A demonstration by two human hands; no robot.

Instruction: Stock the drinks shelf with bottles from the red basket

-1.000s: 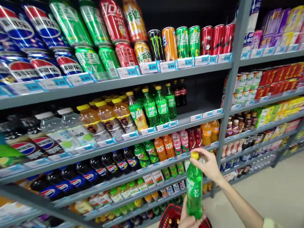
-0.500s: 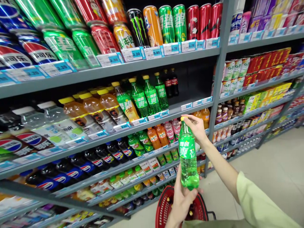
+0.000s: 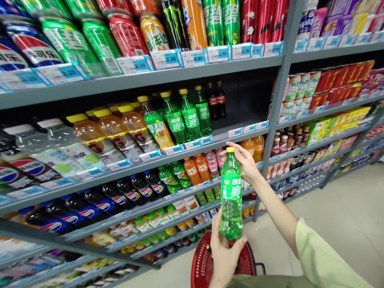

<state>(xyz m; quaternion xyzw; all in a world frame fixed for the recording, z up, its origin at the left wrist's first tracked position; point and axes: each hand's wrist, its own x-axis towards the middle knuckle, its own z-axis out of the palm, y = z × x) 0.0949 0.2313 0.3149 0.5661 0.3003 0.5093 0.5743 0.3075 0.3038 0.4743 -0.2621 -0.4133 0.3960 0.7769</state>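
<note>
Hands meet on a green soda bottle (image 3: pixel 231 192). Your left hand (image 3: pixel 223 254) comes up from below and its grip closes around the base. Your right hand (image 3: pixel 246 162) reaches in from the right in a pale green sleeve (image 3: pixel 318 256), and its grip closes on the neck just under the yellow cap (image 3: pixel 230 150). You hold the bottle upright in the air, apart from the shelves, in front of the right end of the third shelf (image 3: pixel 150 204) from the top. It is just left of the grey upright post (image 3: pixel 277 104). Behind it on that shelf stand orange bottles (image 3: pixel 198 170) and pink bottles (image 3: pixel 211 162), with dark cola-style bottles further left. One shelf up, towards its right end, a row of matching green bottles (image 3: pixel 183 116) stands beside two dark cola bottles (image 3: pixel 216 100). Cans (image 3: pixel 216 20) line the top shelf above blue-and-white price tags (image 3: pixel 192 58). Below your left hand sits a red basket (image 3: pixel 202 260), its rim partly hidden by your wrist; you cannot tell what carries it.
</note>
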